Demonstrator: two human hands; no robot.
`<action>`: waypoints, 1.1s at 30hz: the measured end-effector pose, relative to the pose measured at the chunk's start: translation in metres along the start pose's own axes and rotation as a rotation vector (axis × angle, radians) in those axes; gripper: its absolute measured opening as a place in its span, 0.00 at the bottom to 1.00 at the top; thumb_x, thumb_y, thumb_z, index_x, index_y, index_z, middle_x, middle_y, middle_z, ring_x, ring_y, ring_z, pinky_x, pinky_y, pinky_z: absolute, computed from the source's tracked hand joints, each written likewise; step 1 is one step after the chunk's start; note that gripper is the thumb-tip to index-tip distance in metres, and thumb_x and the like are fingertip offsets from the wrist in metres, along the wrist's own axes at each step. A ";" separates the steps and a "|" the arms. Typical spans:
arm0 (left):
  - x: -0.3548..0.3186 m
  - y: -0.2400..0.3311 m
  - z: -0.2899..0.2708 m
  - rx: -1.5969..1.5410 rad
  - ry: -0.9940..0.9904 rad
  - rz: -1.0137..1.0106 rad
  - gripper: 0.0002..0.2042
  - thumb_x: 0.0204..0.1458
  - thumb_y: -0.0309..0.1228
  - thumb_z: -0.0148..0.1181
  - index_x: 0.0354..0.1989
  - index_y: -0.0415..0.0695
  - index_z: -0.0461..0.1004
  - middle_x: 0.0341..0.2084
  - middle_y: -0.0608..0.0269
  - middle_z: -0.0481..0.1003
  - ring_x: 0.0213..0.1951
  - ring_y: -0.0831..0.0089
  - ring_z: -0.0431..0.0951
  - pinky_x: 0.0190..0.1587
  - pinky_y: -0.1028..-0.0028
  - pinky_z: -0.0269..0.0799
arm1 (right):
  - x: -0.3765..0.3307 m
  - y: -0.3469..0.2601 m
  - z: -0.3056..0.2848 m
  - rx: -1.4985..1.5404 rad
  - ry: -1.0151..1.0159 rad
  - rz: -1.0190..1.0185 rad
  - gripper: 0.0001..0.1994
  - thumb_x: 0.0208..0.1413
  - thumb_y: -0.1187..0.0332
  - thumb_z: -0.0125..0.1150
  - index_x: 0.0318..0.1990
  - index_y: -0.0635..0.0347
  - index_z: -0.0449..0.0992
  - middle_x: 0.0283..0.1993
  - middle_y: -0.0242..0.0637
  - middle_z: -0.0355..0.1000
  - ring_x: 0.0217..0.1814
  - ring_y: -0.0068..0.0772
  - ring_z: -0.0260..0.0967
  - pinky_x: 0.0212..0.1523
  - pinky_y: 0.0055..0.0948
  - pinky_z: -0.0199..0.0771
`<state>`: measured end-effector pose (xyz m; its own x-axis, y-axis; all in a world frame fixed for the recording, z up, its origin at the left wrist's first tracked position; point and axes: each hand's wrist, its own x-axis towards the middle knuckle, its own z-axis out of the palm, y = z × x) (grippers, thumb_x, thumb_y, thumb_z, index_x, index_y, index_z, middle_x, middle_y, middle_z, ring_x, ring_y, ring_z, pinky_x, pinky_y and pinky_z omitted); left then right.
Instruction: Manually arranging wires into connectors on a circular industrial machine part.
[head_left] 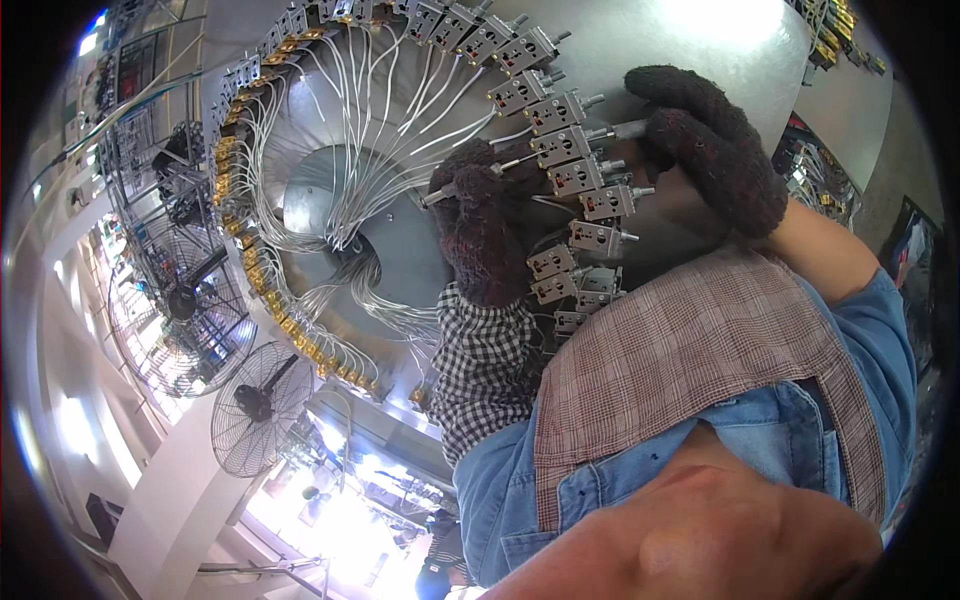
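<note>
Dark knitted gloves cover both hands. My left hand (478, 225) is closed around a slim metal rod-shaped tool (445, 194), its thin end pointing at the inner side of a small boxy metal control unit with a shaft (561, 146). On the outer side of that unit, my right hand (705, 140) is closed, its fingers pinching a grey cylindrical piece (630, 129) in line with the unit's shaft. Similar units (601, 202) stand side by side along the rim of a round metal table (420, 232). The gloves hide parts of the tool and the grey piece.
Thin silvery leads (375, 100) run from the units to the round table's centre. Brass-coloured unit ends (262, 283) line the far left rim. Two caged fans (255, 405) stand at left. More brass-coloured parts (828, 35) lie at the upper right.
</note>
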<state>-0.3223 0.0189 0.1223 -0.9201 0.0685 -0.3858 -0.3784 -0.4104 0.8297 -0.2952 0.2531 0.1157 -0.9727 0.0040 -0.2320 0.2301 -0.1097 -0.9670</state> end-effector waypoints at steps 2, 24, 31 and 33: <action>0.000 -0.001 -0.001 0.043 -0.048 -0.012 0.19 0.58 0.40 0.51 0.50 0.40 0.60 0.40 0.51 0.70 0.36 0.59 0.77 0.33 0.62 0.79 | 0.001 0.002 -0.002 -0.037 -0.006 -0.051 0.18 0.57 0.65 0.54 0.54 0.59 0.68 0.42 0.38 0.70 0.34 0.25 0.70 0.36 0.25 0.73; 0.001 0.004 0.001 -0.099 -0.230 -0.009 0.19 0.56 0.40 0.53 0.49 0.39 0.61 0.39 0.49 0.71 0.37 0.57 0.77 0.31 0.58 0.81 | 0.005 -0.010 -0.005 -0.097 -0.061 -0.055 0.15 0.58 0.68 0.53 0.52 0.61 0.69 0.47 0.42 0.70 0.39 0.27 0.71 0.36 0.25 0.75; -0.002 0.006 0.004 -0.010 -0.113 0.004 0.18 0.56 0.37 0.53 0.49 0.40 0.61 0.39 0.51 0.71 0.38 0.59 0.77 0.31 0.59 0.81 | 0.008 -0.004 -0.010 -0.529 -0.104 -0.527 0.16 0.60 0.65 0.51 0.53 0.60 0.69 0.45 0.40 0.70 0.38 0.26 0.70 0.34 0.25 0.74; -0.003 0.006 0.008 -0.003 -0.067 -0.013 0.18 0.56 0.37 0.54 0.50 0.41 0.61 0.39 0.51 0.71 0.38 0.59 0.77 0.31 0.59 0.81 | 0.006 -0.004 -0.004 -0.209 -0.042 -0.250 0.16 0.59 0.67 0.51 0.53 0.61 0.69 0.45 0.40 0.70 0.35 0.26 0.70 0.31 0.24 0.73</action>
<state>-0.3226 0.0232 0.1315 -0.9200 0.1347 -0.3681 -0.3899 -0.4120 0.8235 -0.3022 0.2572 0.1179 -0.9992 -0.0361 0.0157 -0.0191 0.0961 -0.9952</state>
